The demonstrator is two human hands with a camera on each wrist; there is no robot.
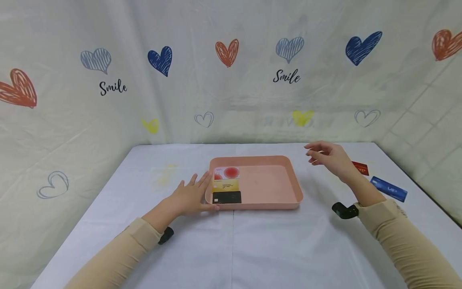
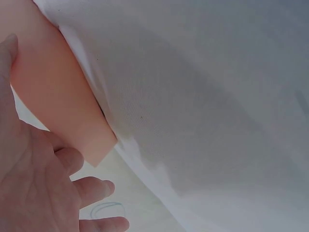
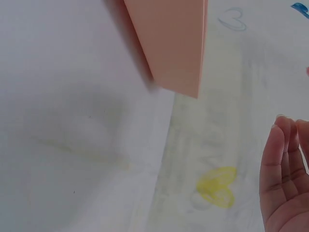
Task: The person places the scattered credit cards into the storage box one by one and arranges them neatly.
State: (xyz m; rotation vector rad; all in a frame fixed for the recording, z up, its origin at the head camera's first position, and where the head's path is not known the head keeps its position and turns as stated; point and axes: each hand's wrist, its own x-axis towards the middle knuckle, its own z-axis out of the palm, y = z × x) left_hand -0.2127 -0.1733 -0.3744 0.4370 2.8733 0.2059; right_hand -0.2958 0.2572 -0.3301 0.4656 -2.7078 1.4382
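Note:
A shallow pink tray (image 1: 268, 184) lies on the white-covered table. Along its left end, three cards sit one in front of another: a white card with red circles (image 1: 231, 173), a gold card (image 1: 225, 186) and a black card (image 1: 226, 197). My left hand (image 1: 191, 197) rests against the tray's left side, fingers spread and thumb at the front corner. The left wrist view shows that thumb touching the tray wall (image 2: 58, 87). Raised beyond the tray's right end, my right hand (image 1: 330, 158) holds nothing, its fingers loosely bent.
On the right of the table lie a red card (image 1: 361, 168), partly hidden by my right wrist, and a blue card marked VIP (image 1: 388, 189). A white curtain with printed hearts (image 1: 227, 52) hangs behind the table.

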